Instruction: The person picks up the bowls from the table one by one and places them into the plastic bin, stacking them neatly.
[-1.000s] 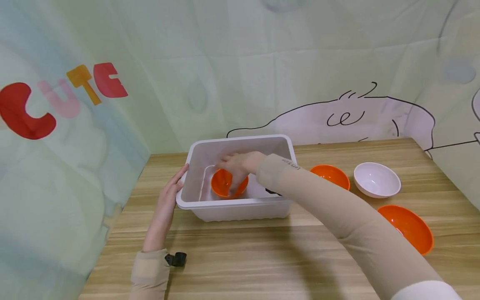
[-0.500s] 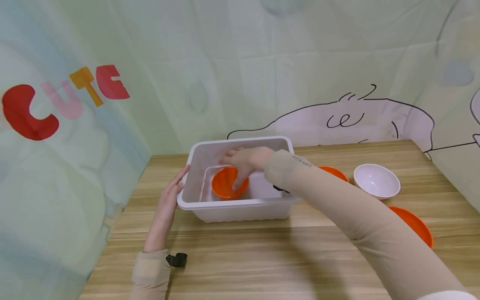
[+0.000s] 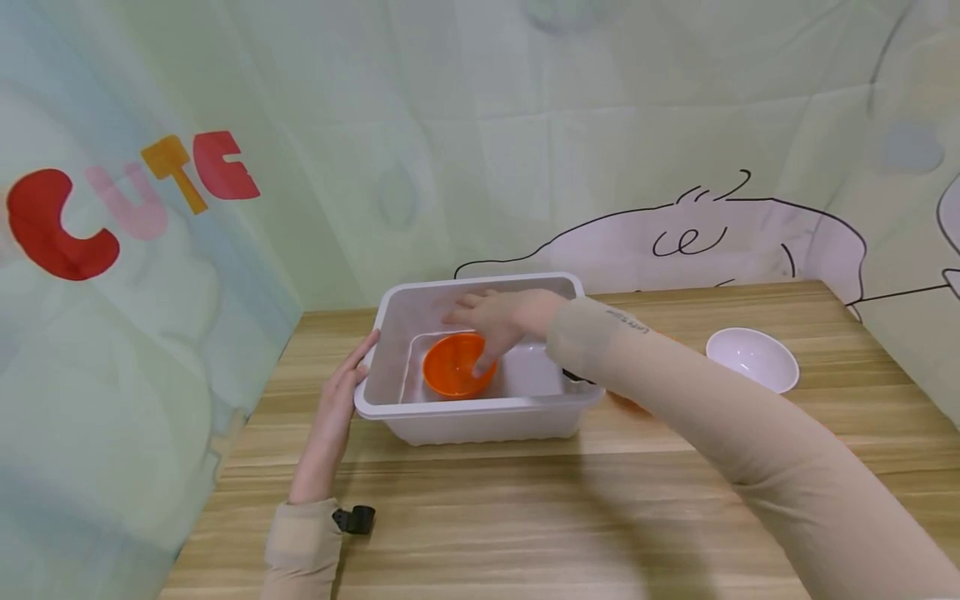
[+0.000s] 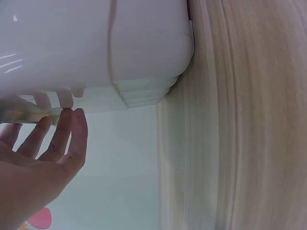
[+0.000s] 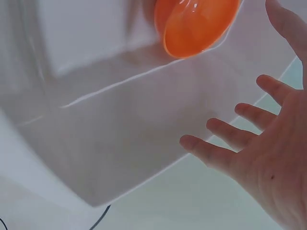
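Observation:
An orange bowl (image 3: 453,367) sits inside a white plastic bin (image 3: 480,427), toward its left end. Over the bowl's right side hovers my right hand (image 3: 501,323), its fingers spread and holding nothing. In the right wrist view, a gap separates those fingers from the orange bowl (image 5: 199,28). My left hand (image 3: 339,396) rests against the bin's left end, fingers reaching up to the rim. From the left wrist, the left hand (image 4: 50,153) is seen touching the bin's outer wall (image 4: 53,52) with its fingertips; the thumb is not clearly shown.
A white bowl (image 3: 752,358) stands on the wooden table (image 3: 465,517) to the right. A sliver of another orange bowl (image 3: 628,403) shows beneath my right sleeve, which covers much of the table's right side. A printed cloth (image 3: 337,167) hangs behind.
My right hand has drawn slightly up and right, away from the orange bowl in the bin. My right forearm now hides more of the bowls on the right. The left hand stays put.

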Demonstrator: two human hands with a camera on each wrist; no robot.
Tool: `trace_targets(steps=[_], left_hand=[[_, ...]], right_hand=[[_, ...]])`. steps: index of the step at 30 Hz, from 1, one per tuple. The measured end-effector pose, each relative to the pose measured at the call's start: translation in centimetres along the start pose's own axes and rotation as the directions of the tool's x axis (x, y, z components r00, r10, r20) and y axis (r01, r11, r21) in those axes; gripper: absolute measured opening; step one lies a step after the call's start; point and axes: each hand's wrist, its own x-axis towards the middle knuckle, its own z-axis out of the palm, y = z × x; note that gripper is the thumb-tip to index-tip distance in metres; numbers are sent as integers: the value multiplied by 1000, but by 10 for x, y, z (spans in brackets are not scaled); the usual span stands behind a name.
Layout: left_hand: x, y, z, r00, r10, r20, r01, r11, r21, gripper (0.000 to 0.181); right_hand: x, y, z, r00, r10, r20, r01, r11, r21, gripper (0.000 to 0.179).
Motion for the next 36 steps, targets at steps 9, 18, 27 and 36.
trace_targets(steps=[9, 18, 27, 36], left_hand=[[-2, 1, 0, 1000, -8, -4, 7, 1000, -17, 51], [-1, 1, 1, 1000, 2, 3, -2, 1000, -19, 51], [-1, 0, 0, 1000, -1, -4, 1, 1000, -20, 51], [-1, 0, 0, 1000, 0, -3, -1, 1000, -19, 51]], right_hand=[[-10, -1, -2, 1000, 6, -4, -6, 1000, 10, 88], [-24, 3, -2, 998, 1, -61, 0, 1000, 23, 81], [-34, 4, -2, 992, -30, -125, 31, 999, 11, 77], [-47, 13, 0, 974, -40, -223, 41, 999, 0, 73]])
